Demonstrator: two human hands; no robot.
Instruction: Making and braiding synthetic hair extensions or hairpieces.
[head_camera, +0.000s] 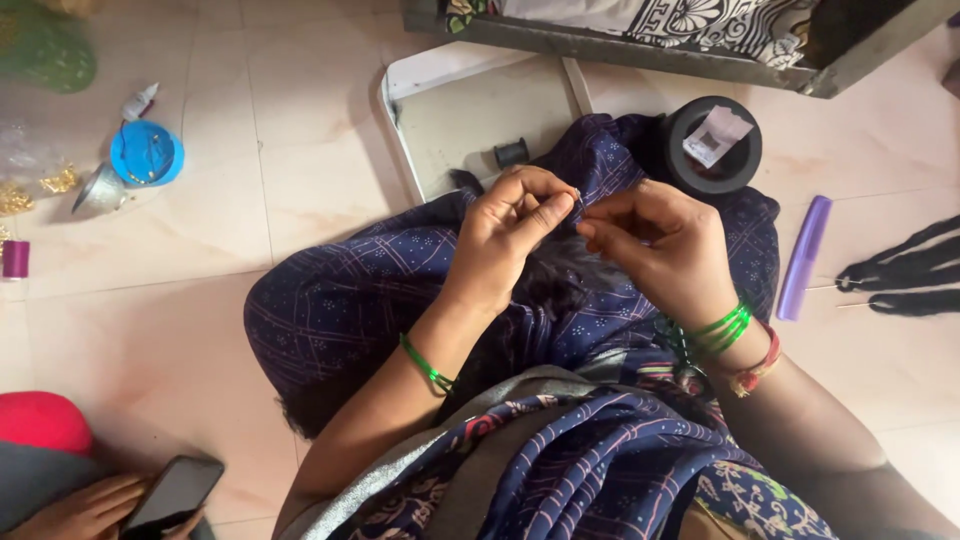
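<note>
Both hands are meeting above the lap: the left hand (515, 225) is pinching a thin metal needle (578, 199) between thumb and forefinger, and the right hand (655, 240) is curling its fingertips against the same spot, seemingly nipping something too fine to make out. Beneath them a tuft of black hair (555, 280) is lying on the dark blue printed cloth (340, 310), matte and soft against the woven pattern. Green bangles (720, 328) are ringing the right wrist. A black round container (715, 145) is sitting on the glossy tiled floor (200, 230) behind the knee, a flat purple comb (805, 255) just to its right. Black hair strands (905, 275) are running off the right edge. Another person's hand with a phone (170, 495) is showing, cropped, at the lower left.
</note>
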